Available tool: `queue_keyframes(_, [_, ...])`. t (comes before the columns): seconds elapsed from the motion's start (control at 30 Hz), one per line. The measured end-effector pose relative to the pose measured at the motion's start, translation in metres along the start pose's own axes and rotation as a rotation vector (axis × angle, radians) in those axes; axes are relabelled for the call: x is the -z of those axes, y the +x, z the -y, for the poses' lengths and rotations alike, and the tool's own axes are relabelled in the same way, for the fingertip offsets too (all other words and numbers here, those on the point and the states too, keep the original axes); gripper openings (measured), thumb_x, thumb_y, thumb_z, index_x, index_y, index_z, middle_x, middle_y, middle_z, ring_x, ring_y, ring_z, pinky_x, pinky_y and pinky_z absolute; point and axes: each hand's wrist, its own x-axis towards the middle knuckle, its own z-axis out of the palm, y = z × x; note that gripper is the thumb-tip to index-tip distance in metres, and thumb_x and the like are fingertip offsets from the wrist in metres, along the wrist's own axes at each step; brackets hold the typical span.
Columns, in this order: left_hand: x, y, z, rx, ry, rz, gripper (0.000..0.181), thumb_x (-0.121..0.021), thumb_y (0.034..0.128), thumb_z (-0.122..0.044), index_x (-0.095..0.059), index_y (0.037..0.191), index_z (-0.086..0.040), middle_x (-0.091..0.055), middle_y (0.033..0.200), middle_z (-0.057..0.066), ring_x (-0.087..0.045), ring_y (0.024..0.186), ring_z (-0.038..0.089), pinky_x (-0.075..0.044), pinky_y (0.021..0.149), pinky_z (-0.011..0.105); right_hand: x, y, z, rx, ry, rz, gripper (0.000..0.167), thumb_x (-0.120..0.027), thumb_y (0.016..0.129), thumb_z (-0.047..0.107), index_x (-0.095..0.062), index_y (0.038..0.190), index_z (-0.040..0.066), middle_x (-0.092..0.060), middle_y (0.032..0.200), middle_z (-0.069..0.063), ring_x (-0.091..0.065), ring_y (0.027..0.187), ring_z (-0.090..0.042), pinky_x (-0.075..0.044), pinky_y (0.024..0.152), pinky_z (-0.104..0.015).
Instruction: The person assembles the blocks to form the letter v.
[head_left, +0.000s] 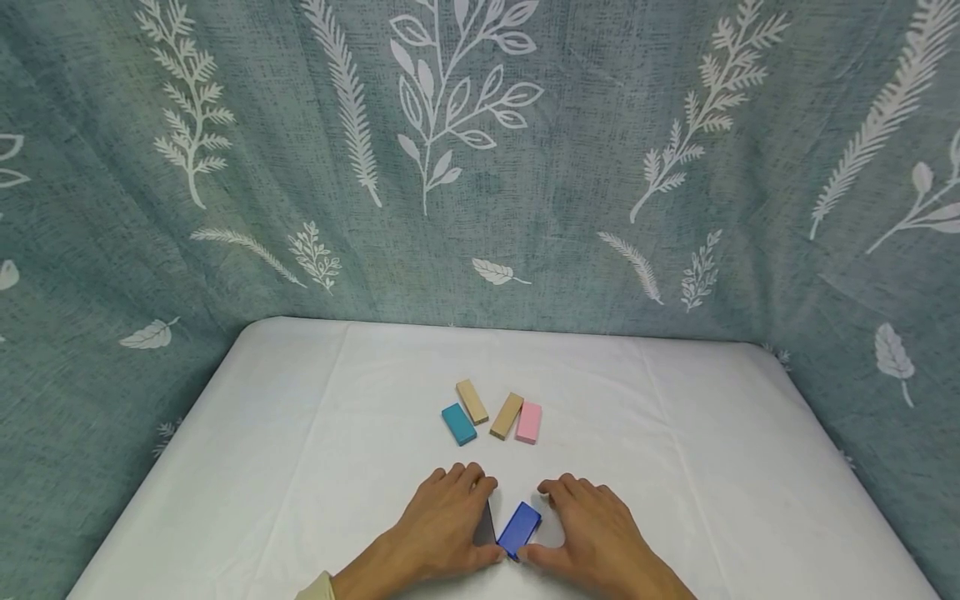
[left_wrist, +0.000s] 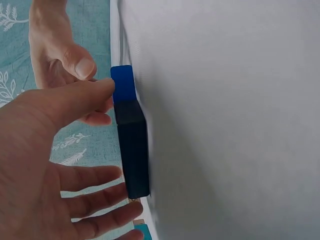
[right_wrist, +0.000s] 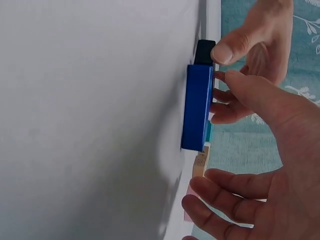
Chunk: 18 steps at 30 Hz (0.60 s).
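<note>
Hands (head_left: 450, 518) (head_left: 600, 521) curve inward around the black block (left_wrist: 134, 157) and blue block (head_left: 519, 528).

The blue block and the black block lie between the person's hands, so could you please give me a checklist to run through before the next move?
1. Blue block fully visible in the right wrist view's foreground: not ok, only some of its faces show.
2. Black block beside the left hand: ok, though that hand partly hides it in the head view.
3. Right hand gripping the blue block: not ok, its fingers stand apart from it.
4. Left thumb touching a block: cannot tell; it overlaps the blue one in the left wrist view.
5. Teal block and pink block clear of both hands: ok, both lie beyond the fingertips.
</note>
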Motion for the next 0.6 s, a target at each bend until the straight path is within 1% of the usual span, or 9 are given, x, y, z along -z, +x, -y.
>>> queue_keyframes(0.07, [0.001,0.000,0.000,-0.001,-0.013,0.012,0.072,-0.072,0.0810,-0.066,-0.063,0.129,-0.012,-0.060,0.120,0.001,-0.056,0.106,0.016,-0.048,0.086,0.035,0.002,0.001,-0.001,-0.017,0.007,0.012,0.080,-0.078,0.069,0.070,-0.066,0.124,0.013,-0.064,0.113,-0.001,-0.061,0.104,-0.025,-0.045,0.097,-0.058])
queue_keyframes(0.17, [0.001,-0.001,-0.001,-0.003,-0.034,0.032,0.071,-0.070,0.0834,-0.064,-0.062,0.132,-0.013,-0.059,0.125,0.001,-0.056,0.110,0.016,-0.048,0.090,0.036,0.004,0.001,-0.003,-0.020,0.014,0.011,0.080,-0.078,0.070,0.070,-0.066,0.124,0.013,-0.064,0.114,-0.001,-0.061,0.105,-0.025,-0.045,0.097,-0.058])
queue_keyframes(0.43, [0.001,-0.002,-0.002,-0.043,-0.085,0.046,0.065,-0.068,0.0896,-0.058,-0.060,0.136,-0.014,-0.057,0.134,0.000,-0.054,0.122,0.016,-0.049,0.098,0.036,0.007,0.001,-0.010,0.003,0.020,-0.065,0.071,-0.080,0.074,0.063,-0.066,0.125,0.016,-0.063,0.115,0.003,-0.061,0.108,-0.022,-0.046,0.096,-0.052])
queue_keyframes(0.6, [0.002,-0.005,-0.004,-0.089,-0.109,0.064,0.063,-0.066,0.0936,-0.053,-0.057,0.141,-0.013,-0.055,0.142,0.000,-0.050,0.133,0.017,-0.044,0.107,0.036,0.008,0.003,-0.014,-0.002,0.007,-0.083,0.064,-0.079,0.078,0.059,-0.066,0.125,0.017,-0.063,0.115,0.003,-0.061,0.108,-0.021,-0.047,0.096,-0.050])
